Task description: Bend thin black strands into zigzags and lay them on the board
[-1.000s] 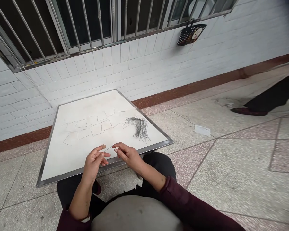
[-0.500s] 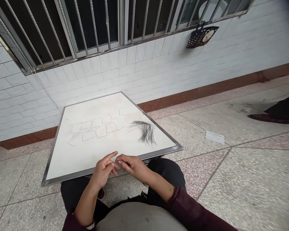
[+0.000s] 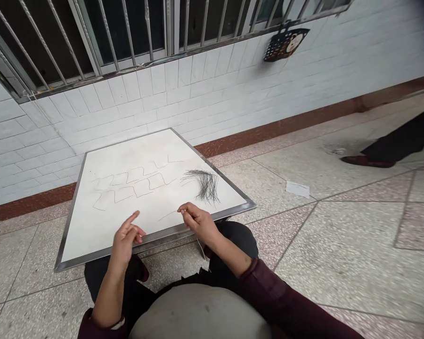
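Observation:
A white board with a metal rim (image 3: 92,256) rests on my lap, sloping away from me. Thin strands lie on it in zigzag rows (image 3: 134,183), and a dark bundle of fine strands (image 3: 205,183) lies near its right edge. My right hand (image 3: 198,221) pinches a thin pale strand (image 3: 167,216) that trails left across the board. My left hand (image 3: 125,238) hovers at the board's near edge, forefinger stretched out and thumb pressed to the curled fingers, seemingly on the strand's other end.
A white tiled wall with a barred window (image 3: 127,33) rises behind the board. A small dark basket (image 3: 284,43) hangs from the bars. A slip of paper (image 3: 297,189) lies on the stone floor. Another person's dark shoe and trouser leg (image 3: 385,153) show at the right.
My hands were pinched together over the board's near edge; they have drawn apart, the left going left and the right staying near the middle with the strand stretched from it.

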